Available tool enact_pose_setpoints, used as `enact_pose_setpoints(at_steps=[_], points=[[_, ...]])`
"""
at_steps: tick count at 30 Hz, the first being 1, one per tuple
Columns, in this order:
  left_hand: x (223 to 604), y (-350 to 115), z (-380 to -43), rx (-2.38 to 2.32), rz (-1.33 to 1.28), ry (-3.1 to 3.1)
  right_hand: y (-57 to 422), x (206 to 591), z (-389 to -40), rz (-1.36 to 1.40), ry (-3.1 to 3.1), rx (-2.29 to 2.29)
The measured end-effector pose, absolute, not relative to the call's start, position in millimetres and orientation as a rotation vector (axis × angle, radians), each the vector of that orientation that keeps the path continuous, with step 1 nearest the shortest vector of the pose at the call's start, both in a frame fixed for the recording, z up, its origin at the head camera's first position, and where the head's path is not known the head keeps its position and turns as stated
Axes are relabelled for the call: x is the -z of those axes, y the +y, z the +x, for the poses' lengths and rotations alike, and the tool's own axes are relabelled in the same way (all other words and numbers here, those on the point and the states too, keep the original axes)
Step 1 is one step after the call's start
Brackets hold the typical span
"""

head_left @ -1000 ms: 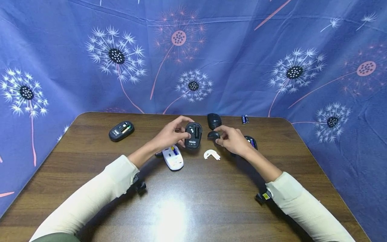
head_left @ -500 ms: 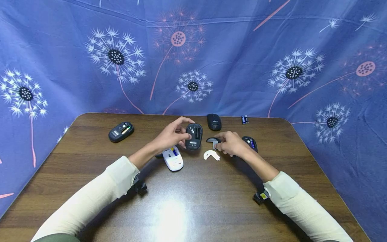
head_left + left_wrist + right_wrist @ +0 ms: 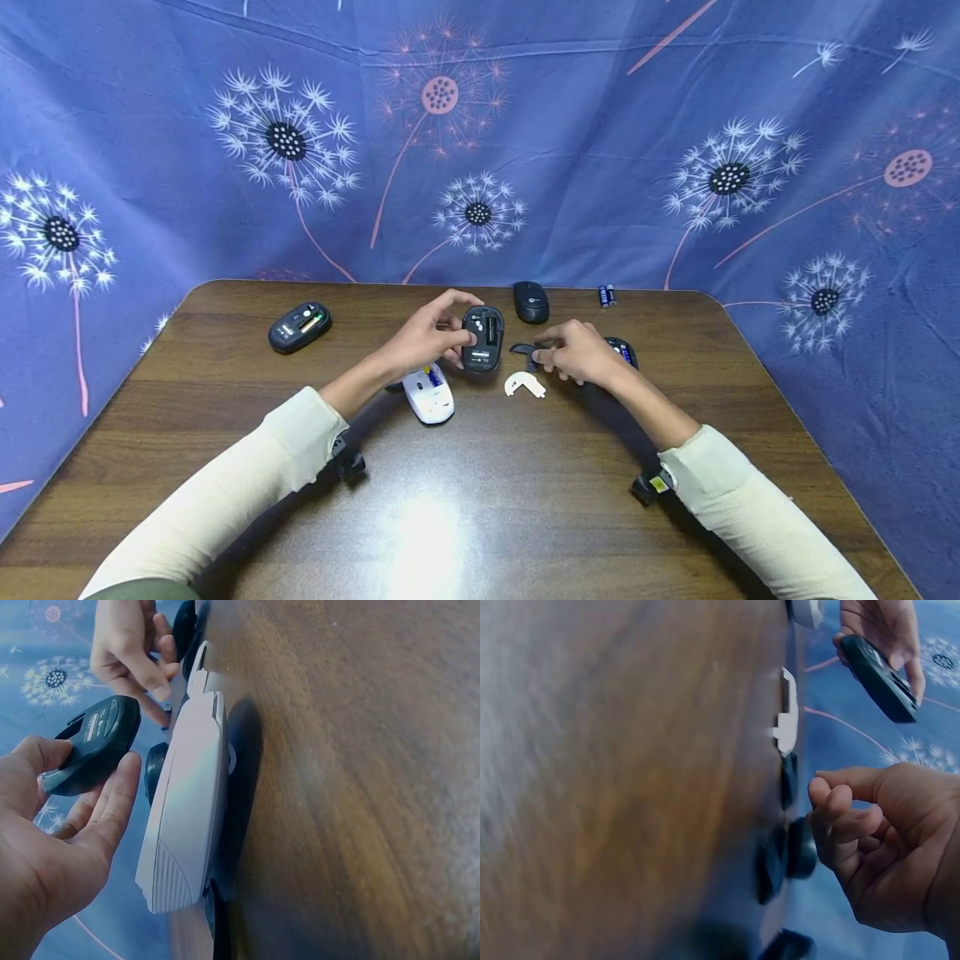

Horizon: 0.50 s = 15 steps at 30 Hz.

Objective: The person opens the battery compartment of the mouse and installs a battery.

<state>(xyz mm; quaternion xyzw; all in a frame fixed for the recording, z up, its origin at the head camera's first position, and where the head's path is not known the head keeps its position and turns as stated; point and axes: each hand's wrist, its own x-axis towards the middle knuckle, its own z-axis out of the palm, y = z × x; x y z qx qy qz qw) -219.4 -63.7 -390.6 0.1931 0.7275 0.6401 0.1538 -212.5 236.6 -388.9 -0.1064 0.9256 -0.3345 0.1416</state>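
My left hand grips a black computer mouse, its underside with the vacant battery slot facing me. In the left wrist view thumb and fingers pinch the mouse's edges above the table. A black battery cover lies on the wood just left of my right hand. The right wrist view shows that hand's fingers loosely bent, holding nothing, with the black cover below its fingertips. Nearer me is a white curved battery cover. A white mouse lies underside up below my left hand, its battery bay uncovered.
A black mouse sits at the back, with two blue batteries to its right. Another black mouse lies bottom up at the left. One more upturned black mouse is partly hidden behind my right hand. A patterned cloth hangs behind the table.
My right hand has brought the black battery cover down towards me, turned it over, and let it go on the table. The left hand has held the black mouse almost still.
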Motion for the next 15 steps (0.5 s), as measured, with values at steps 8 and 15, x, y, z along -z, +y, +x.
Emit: enact_pose_setpoints(at_steps=[8, 15], points=[[391.7, -67.0, -220.9, -1.844, 0.556, 2.088, 254.5, 367.9, -215.8, -0.392, 2.760, 1.000], [392.6, -67.8, -221.0, -1.857, 0.552, 2.078, 286.4, 360.7, -222.9, -0.461, 2.852, 0.977]])
